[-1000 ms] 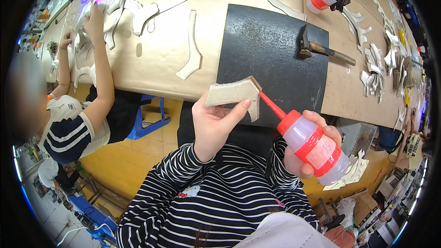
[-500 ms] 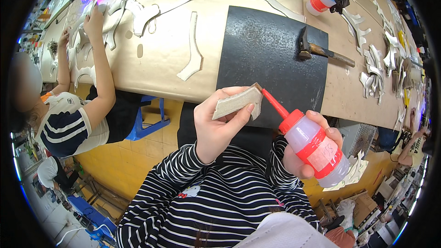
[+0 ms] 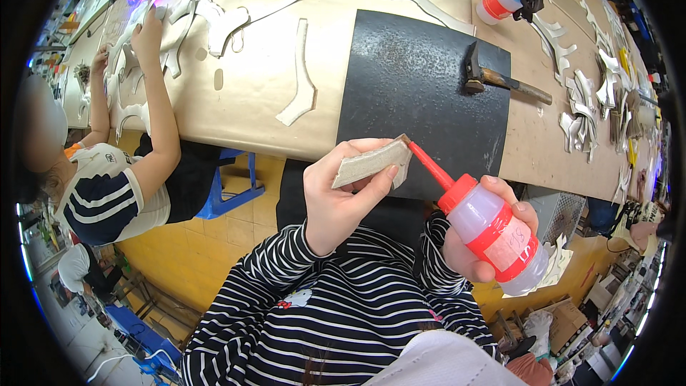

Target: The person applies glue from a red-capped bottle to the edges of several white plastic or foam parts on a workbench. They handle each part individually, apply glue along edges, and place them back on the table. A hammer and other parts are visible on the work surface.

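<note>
Pinched between the thumb and fingers of my left hand (image 3: 346, 189) is a folded, light grey-beige strip (image 3: 373, 166) with a brown edge at its upper tip. My right hand (image 3: 468, 254) is wrapped round a clear squeeze bottle (image 3: 493, 232) that has a red label band, a red cap and a long red nozzle (image 3: 431, 167). The bottle is tilted, its nozzle pointing up and left. The nozzle tip meets or nearly meets the strip's brown edge; whether they touch I cannot tell. Both hands are raised in front of the table's near edge.
A black mat (image 3: 421, 78) lies on the brown-covered table (image 3: 250, 114), with a hammer (image 3: 493, 78) on its right side. A curved pale piece (image 3: 301, 75) is left of the mat. Another bottle (image 3: 500, 1) and many cut pieces (image 3: 582, 104) are at right. A co-worker (image 3: 114, 171) works at left.
The bottle in my right hand has shifted slightly right and down. My left hand and the strip have moved a little to the right, the nozzle tip staying at the strip's edge.
</note>
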The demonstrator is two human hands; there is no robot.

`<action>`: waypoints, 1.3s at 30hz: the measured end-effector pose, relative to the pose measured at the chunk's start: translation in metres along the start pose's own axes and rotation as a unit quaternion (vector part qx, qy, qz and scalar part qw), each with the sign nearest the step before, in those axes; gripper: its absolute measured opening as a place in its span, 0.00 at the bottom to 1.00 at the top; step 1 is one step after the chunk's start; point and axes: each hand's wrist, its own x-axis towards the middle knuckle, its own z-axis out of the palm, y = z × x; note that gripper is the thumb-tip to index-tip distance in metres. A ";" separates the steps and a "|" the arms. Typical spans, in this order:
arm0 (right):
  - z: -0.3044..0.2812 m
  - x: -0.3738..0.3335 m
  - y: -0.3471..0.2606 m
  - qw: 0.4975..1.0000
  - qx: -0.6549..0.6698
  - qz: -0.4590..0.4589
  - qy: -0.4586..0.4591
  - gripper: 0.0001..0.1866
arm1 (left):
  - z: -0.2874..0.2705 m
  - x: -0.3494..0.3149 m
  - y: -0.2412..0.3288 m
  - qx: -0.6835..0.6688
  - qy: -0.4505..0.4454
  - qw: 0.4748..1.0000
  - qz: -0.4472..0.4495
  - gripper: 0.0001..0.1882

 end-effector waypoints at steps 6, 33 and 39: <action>-0.005 0.003 -0.003 0.999 -0.008 -0.009 -0.037 0.44 | 0.003 -0.001 0.003 -0.093 0.034 0.995 -0.002 0.08; 0.001 0.005 -0.001 0.999 0.009 -0.047 -0.001 0.45 | 0.000 0.003 0.004 -0.016 -0.017 0.999 0.025 0.14; 0.004 0.007 -0.002 0.998 -0.002 -0.061 0.000 0.46 | 0.005 0.001 0.004 -0.015 -0.033 0.999 0.007 0.15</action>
